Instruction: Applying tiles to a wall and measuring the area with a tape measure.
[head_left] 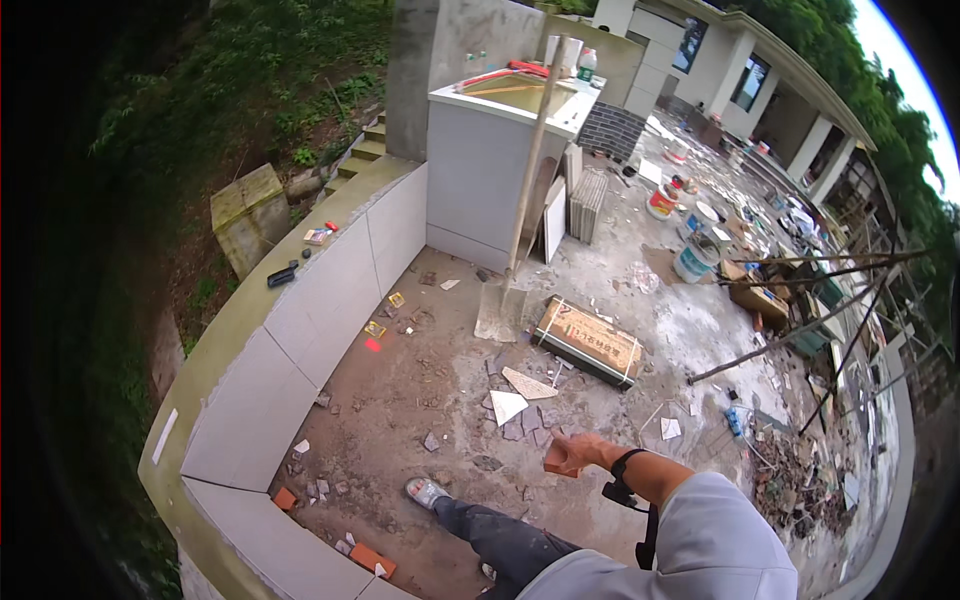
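My right hand (586,450) reaches out over the floor, its fingers wrapped round an orange-red brick piece (556,462). A dark strap with a small device circles that wrist. My left hand is out of view. Beyond the held piece lie broken white tile pieces (508,406) among grey shards. Farther off rests a long strapped carton (592,342), and beside it a shovel (500,312) stands with its blade down and its wooden handle rising. Two other orange bricks (372,560) lie along the foot of the low wall at the lower left.
A low tiled wall (295,375) curves along the left, with a dark tool (282,277) on top. Ahead stands a tiled counter (490,185). Tile slabs (588,205) lean beside it. Buckets (696,260), poles (755,352) and rubble (800,475) spread over the right side.
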